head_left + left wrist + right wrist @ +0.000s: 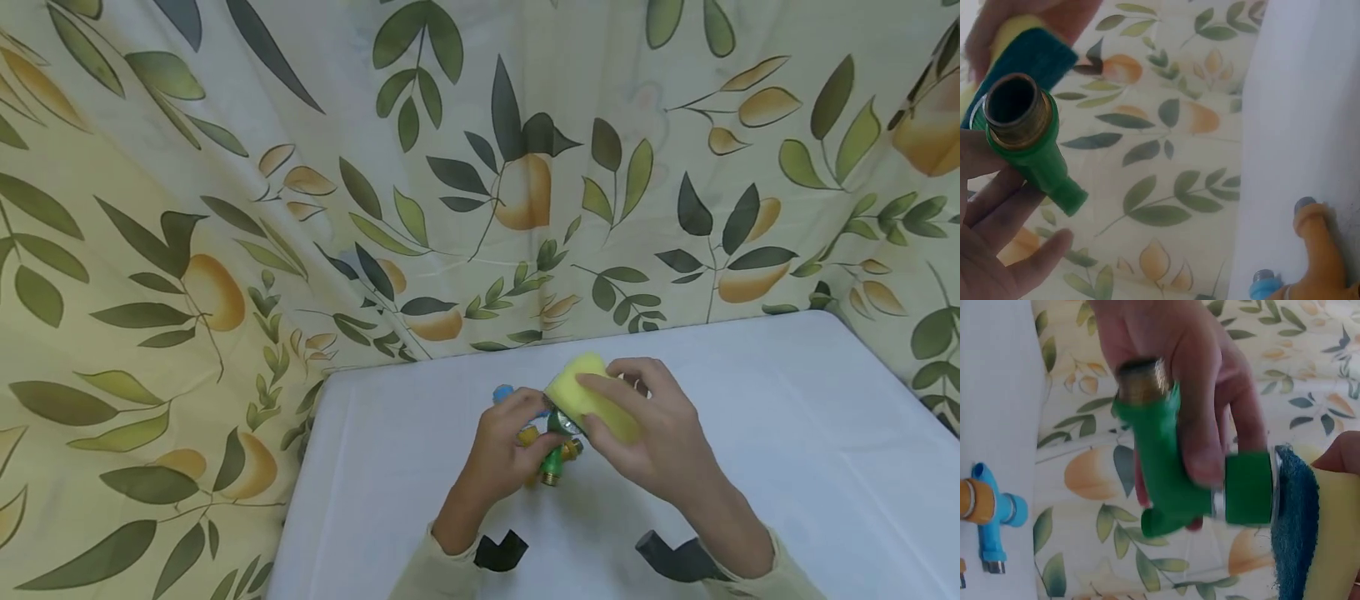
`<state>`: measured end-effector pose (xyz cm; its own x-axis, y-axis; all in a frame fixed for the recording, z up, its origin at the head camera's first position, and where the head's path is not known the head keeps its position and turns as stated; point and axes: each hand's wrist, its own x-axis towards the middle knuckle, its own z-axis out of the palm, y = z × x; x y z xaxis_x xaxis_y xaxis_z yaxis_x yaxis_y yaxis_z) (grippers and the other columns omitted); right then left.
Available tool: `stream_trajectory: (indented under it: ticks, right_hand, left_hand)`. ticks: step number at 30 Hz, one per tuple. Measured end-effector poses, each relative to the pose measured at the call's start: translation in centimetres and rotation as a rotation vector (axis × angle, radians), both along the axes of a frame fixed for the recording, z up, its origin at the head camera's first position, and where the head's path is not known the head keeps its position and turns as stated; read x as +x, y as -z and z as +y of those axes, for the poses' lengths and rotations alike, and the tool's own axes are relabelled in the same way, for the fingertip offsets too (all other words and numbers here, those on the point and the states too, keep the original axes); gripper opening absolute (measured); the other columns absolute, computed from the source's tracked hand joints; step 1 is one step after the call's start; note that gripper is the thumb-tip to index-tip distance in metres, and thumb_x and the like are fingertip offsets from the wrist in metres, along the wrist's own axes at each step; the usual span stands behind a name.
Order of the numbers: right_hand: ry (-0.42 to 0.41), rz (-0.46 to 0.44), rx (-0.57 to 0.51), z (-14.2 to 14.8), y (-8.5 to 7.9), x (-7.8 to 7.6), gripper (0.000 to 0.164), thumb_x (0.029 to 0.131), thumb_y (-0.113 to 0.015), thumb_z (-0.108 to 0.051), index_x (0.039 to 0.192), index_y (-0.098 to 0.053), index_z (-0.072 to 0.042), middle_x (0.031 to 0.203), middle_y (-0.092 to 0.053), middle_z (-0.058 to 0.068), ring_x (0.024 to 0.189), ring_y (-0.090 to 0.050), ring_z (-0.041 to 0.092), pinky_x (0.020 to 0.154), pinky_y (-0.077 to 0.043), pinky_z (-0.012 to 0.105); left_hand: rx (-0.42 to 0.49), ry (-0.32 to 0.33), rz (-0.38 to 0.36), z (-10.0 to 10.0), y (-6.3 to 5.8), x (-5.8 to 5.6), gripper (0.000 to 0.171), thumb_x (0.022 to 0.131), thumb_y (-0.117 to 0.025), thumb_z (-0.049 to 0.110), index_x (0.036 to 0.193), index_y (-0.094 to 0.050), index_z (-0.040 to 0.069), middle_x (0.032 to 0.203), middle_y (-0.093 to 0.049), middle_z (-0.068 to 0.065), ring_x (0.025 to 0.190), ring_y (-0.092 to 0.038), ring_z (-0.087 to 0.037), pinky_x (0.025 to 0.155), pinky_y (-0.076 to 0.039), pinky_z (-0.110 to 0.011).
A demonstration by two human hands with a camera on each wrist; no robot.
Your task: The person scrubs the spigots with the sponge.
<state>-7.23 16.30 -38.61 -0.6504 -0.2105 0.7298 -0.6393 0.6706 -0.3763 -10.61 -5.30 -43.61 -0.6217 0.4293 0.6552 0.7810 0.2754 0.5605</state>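
Observation:
My left hand (498, 446) grips a green plastic tap (1163, 450) with a threaded brass inlet. Thumb and fingers of that hand close round its body in the right wrist view. A yellow sponge (588, 392) is held by my right hand (660, 433), thumb on one side and fingers on the other. Its dark blue-green scouring side (1294, 519) lies against the tap's round green end with the silvery rim. Part of the tap is hidden behind the left fingers in the head view.
Just past the hands, a blue tap (991, 531) and an orange tap (1322, 256) lie on the white-covered table (390, 467). Behind the table hangs a curtain (465, 275) printed with leaves and fruit. Black straps (501, 552) stick out by the wrists.

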Motion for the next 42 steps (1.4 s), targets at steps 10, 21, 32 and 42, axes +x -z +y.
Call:
stream_trajectory:
  ticks: [10, 21, 32, 42]
  right_hand:
    - [0.008, -0.014, 0.018, 0.3, 1.4, -0.6, 0.035, 0.083, -0.075, -0.030, 0.115, -0.076, -0.017, 0.109, -0.062, 0.008, 0.090, -0.053, 0.017, 0.062, -0.052, 0.027]
    - [-0.063, -0.031, 0.049, 0.5, 1.8, -0.3, 0.033, 0.074, -0.074, -0.024, 0.107, -0.077, -0.016, 0.105, -0.060, 0.006, 0.090, -0.051, 0.014, 0.068, -0.049, 0.023]
    - [-0.061, -0.024, 0.053, 0.3, 2.0, -0.2, 0.034, 0.078, -0.074, -0.027, 0.111, -0.076, -0.017, 0.107, -0.061, 0.006, 0.091, -0.052, 0.015, 0.070, -0.048, 0.022]
    - [-0.053, -0.034, 0.080, 0.3, 1.8, -0.8, 0.035, 0.076, -0.077, -0.024, 0.111, -0.076, -0.018, 0.108, -0.060, 0.007, 0.089, -0.052, 0.015, 0.064, -0.051, 0.030]
  left_hand:
    - [0.005, -0.127, -0.024, 0.2, 0.3, -0.3, 0.037, 0.088, -0.080, 0.010, 0.123, -0.070, 0.008, 0.114, -0.070, -0.005, 0.108, -0.069, -0.015, 0.097, -0.057, -0.024]
    - [-0.013, -0.176, -0.013, 0.9, 1.0, 0.3, 0.041, 0.085, -0.080, 0.001, 0.124, -0.069, 0.008, 0.115, -0.070, -0.005, 0.107, -0.069, -0.016, 0.096, -0.058, -0.026]
    - [0.023, -0.234, -0.083, 0.8, 1.1, 0.7, 0.039, 0.087, -0.080, 0.004, 0.124, -0.068, 0.008, 0.117, -0.070, -0.005, 0.111, -0.069, -0.016, 0.098, -0.058, -0.029]
    - [0.020, -0.226, -0.022, 1.1, 1.1, 0.0, 0.037, 0.087, -0.078, 0.001, 0.122, -0.068, 0.006, 0.115, -0.070, -0.006, 0.109, -0.069, -0.018, 0.095, -0.058, -0.026]
